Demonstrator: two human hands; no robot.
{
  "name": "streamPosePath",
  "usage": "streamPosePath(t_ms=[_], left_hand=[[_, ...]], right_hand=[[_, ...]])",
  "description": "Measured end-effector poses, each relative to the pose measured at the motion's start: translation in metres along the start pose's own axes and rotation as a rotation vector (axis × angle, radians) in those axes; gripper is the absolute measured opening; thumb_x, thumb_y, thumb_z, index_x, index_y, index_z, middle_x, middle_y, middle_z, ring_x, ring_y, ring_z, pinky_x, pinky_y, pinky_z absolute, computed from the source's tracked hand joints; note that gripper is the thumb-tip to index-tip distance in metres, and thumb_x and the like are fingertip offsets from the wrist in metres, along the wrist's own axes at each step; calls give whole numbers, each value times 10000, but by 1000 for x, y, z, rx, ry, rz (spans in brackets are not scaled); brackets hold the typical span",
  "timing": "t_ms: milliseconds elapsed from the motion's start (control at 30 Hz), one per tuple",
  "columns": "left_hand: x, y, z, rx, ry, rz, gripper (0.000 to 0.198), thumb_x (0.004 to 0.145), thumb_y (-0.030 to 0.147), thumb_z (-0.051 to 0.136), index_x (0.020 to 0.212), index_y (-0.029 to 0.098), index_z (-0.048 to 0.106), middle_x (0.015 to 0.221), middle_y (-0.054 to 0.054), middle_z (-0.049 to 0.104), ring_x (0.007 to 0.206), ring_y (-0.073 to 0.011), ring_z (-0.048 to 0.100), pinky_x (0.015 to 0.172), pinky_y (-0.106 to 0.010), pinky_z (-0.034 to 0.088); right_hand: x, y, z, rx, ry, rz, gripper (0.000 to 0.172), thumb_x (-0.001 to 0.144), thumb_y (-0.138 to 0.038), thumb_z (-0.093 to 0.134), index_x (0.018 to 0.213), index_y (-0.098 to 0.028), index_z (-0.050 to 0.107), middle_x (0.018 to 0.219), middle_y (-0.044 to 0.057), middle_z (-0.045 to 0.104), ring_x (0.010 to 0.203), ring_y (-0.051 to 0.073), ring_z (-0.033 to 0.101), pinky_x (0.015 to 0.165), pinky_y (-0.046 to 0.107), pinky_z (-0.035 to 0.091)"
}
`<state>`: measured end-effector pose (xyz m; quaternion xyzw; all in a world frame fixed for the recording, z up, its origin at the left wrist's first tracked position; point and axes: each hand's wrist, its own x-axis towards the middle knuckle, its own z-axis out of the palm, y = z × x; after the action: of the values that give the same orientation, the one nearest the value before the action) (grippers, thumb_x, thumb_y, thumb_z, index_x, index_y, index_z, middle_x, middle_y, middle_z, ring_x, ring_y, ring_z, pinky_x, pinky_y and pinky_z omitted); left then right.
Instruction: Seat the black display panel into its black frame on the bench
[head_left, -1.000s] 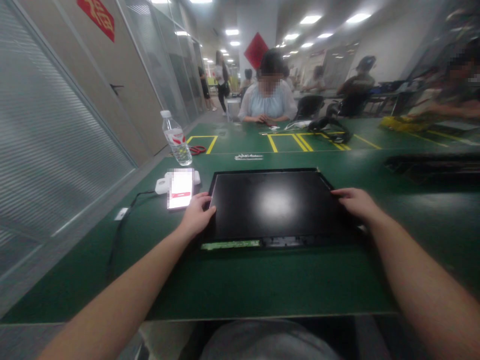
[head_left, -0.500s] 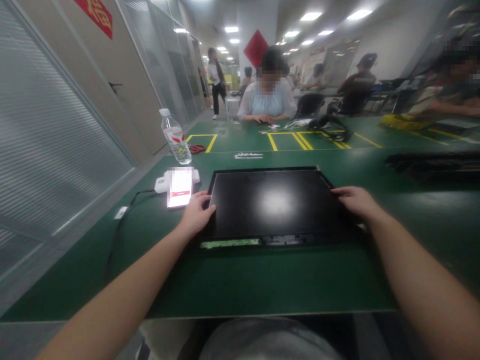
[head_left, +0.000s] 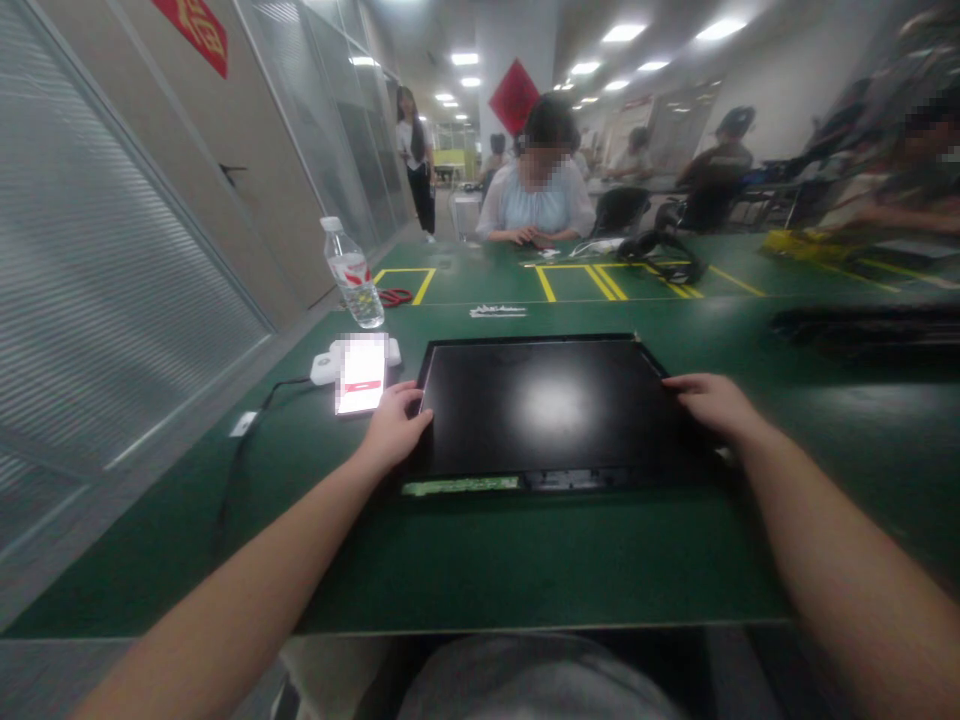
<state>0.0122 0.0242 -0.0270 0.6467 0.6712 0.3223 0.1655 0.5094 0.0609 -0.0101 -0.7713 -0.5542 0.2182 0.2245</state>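
Note:
A black flat display panel (head_left: 547,408) lies face up on the green table (head_left: 480,560) in front of me, with a green circuit strip along its near edge. My left hand (head_left: 394,428) grips the panel's left edge, fingers curled over it. My right hand (head_left: 711,402) rests on the panel's right edge, fingers laid along it. Both forearms reach in from the bottom corners.
A lit phone (head_left: 361,374) lies left of the panel on a white charger with a black cable. A water bottle (head_left: 351,275) and red scissors (head_left: 391,297) stand further back. A seated person (head_left: 537,195) works across the table. Another dark panel (head_left: 870,328) lies at right.
My hands and the panel have stayed put. A person walking in the far corridor has moved to the left.

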Motion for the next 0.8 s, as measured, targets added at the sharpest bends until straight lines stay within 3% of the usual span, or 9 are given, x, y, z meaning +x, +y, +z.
streamPosePath(t_ms=[200, 367, 500, 600, 800], left_hand=[[2, -5, 4, -93, 7, -7, 509, 818, 273, 686, 1318, 181, 673, 1393, -151, 642, 1368, -329, 587, 1200, -515, 440], [-4, 5, -13, 39, -72, 180, 590, 790, 441, 767, 1311, 170, 704, 1513, -199, 528, 1452, -392, 491, 1233, -548, 382], [-15, 19, -31, 29, -297, 394, 640, 751, 475, 835, 1344, 271, 706, 1596, -142, 497, 1500, -384, 432, 1245, -572, 357], [-20, 27, -36, -8, -449, 439, 621, 739, 434, 865, 1331, 310, 725, 1601, -117, 518, 1500, -376, 447, 1244, -570, 362], [-19, 29, -38, -76, -539, 487, 557, 769, 372, 843, 1314, 308, 747, 1563, -109, 576, 1465, -342, 524, 1228, -516, 403]], right_hand=[[2, 4, 2, 45, -1, 16, 496, 788, -85, 623, 1246, -148, 804, 900, 103, 800, 784, 240, 741, 736, 318, 573], [1, 3, 1, 15, -11, 24, 495, 800, -118, 633, 1265, -149, 800, 834, 99, 786, 742, 251, 736, 714, 333, 578], [1, 2, 1, -6, -2, 10, 503, 804, -103, 619, 1273, -145, 794, 851, 99, 793, 735, 238, 730, 708, 321, 578], [1, 3, 2, 16, -17, 21, 508, 819, -94, 609, 1295, -136, 782, 888, 110, 799, 728, 232, 731, 686, 313, 575], [0, 0, 1, 2, -17, 27, 500, 833, -72, 611, 1298, -142, 783, 909, 105, 802, 744, 216, 735, 715, 291, 571]])
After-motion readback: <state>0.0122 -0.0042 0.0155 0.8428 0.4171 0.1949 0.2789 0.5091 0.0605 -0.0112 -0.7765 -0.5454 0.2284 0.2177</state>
